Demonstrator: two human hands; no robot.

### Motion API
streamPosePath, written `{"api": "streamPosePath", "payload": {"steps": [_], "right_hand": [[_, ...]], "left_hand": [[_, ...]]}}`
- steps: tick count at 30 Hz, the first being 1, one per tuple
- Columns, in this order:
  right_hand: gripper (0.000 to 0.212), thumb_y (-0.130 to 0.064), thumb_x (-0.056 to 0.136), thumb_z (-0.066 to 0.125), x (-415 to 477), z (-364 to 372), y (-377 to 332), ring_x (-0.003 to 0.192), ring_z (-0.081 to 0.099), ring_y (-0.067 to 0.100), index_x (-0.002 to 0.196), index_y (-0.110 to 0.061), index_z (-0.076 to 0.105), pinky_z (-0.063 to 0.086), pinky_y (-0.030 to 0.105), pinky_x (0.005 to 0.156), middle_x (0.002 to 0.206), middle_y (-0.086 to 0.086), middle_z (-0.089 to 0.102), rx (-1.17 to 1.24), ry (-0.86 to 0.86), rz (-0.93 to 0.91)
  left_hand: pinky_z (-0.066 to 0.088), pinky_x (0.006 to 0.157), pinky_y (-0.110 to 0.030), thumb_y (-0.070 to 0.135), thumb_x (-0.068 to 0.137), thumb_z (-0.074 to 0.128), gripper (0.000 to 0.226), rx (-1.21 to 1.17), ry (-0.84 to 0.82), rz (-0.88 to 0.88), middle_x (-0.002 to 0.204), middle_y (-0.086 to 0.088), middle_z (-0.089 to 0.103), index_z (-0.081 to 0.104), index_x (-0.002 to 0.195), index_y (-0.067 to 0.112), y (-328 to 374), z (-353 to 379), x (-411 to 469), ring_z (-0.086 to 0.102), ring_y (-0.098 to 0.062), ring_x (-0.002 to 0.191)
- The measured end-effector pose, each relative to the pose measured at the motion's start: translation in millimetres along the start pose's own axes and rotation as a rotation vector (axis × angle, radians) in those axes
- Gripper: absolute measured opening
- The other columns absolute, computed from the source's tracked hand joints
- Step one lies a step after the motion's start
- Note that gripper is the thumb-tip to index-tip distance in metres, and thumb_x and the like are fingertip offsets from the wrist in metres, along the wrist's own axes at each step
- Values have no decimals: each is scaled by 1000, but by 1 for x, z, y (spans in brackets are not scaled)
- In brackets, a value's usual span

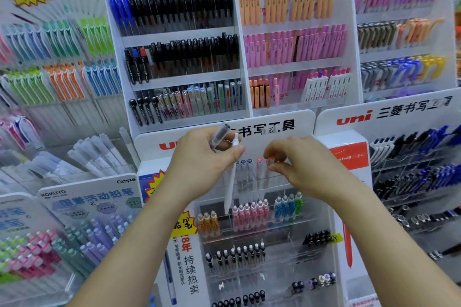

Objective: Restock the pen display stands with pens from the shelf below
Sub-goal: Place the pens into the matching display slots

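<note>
Item: white uni display stand with clear acrylic tiers (305, 119), centre of the frame, lower half. We recorded in its top tier a short row of clear-barrelled stock, with blue-capped pens (246, 164) towards the left of the row and red caps towards the right. The tiers beneath carried orange, pink, blue, green and black-topped pens.

Left hand (204, 164), centre-left: fingers curled round two pens at once. One was a slim white pen (230, 182) hanging point-down in front of the top tier. The other was a clear pen with a grey cap (220, 135) slanting up past the thumb.

Right hand (306, 167), centre-right: thumb and forefinger pinched on the top of the rightmost red-capped pen (270, 159), which stood upright in the top tier.

Step in hand, as we judged it: seating or straightening that red-capped pen among its like, the left hand serving as the carrier for stock awaiting a slot.

Next move, by our reckoning: let go of the red cap, draw one pen from the left hand, and find the tier whose colour and barrel match it. The white pen looked unlike the top row, so a different slot seemed called for.

The supply shelf below lay outside the frame
</note>
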State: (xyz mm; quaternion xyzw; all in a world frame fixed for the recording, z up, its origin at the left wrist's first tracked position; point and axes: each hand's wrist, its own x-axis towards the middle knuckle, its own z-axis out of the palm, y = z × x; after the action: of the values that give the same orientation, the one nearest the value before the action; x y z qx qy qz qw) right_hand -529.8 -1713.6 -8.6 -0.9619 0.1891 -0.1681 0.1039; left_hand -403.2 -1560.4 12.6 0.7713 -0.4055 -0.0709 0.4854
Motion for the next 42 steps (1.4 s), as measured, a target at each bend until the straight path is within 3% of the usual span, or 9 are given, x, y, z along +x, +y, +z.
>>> {"api": "streamPosePath", "payload": {"steps": [8,11,13,17,22,25,30,38,42], "right_hand": [[58,-39,88,67,-10,14,0,124,43,14,141,-36,44,31,42,102,126,-15,59,-8,129,-13],[42,-32,88,68,-20,6,-9,106,57,2,129,-32,57,44,31,91,111,-17,67,468,296,10],[40,-33,87,66,-27,1,-25,97,66,4,126,-32,58,50,28,86,100,-9,73,881,84,9],[34,-15,89,66,-35,8,-40,75,70,15,121,-28,62,55,25,75,80,7,75,1104,96,44],[22,-9,92,59,-47,12,-11,65,63,14,110,-18,68,53,21,65,70,2,70,1242,375,306],[18,-10,95,56,-54,12,0,65,62,12,106,-17,68,50,18,62,70,0,68,1274,386,352],[21,-12,96,53,-59,17,2,68,65,14,102,-20,71,49,22,64,71,-6,63,1309,329,392],[23,-18,98,50,-62,20,3,67,66,13,106,-19,71,49,25,65,70,-5,61,1358,308,418],[22,-17,98,51,-63,22,1,68,66,13,105,-19,72,48,30,69,71,-3,61,1370,289,407]], "left_hand": [[54,74,-21,24,83,74,16,-131,16,-12,85,5,73,67,97,24,7,-8,-8,68,-2,77],[49,61,-14,23,83,72,20,-270,-20,-14,87,1,75,64,101,19,14,-9,-12,67,-2,69],[42,51,-11,22,81,72,25,-387,-50,-22,88,-4,75,63,103,15,20,-5,-16,58,1,52],[42,50,-8,19,84,69,23,-487,-95,-36,92,-8,75,64,105,12,27,11,-20,57,2,49],[44,67,-18,35,84,71,16,111,23,112,90,14,70,72,99,30,16,23,0,57,10,71],[46,83,-27,48,86,65,35,562,-72,194,113,8,70,67,117,33,18,37,10,61,-10,105],[50,73,-29,48,88,62,24,726,-128,264,89,5,71,71,102,30,21,52,16,62,-17,88],[51,80,-31,50,81,69,30,562,-212,167,96,9,71,69,102,29,14,41,23,63,-11,92],[40,65,-22,59,89,41,35,-201,-216,105,107,12,67,52,105,30,14,15,16,51,-2,78]]}}
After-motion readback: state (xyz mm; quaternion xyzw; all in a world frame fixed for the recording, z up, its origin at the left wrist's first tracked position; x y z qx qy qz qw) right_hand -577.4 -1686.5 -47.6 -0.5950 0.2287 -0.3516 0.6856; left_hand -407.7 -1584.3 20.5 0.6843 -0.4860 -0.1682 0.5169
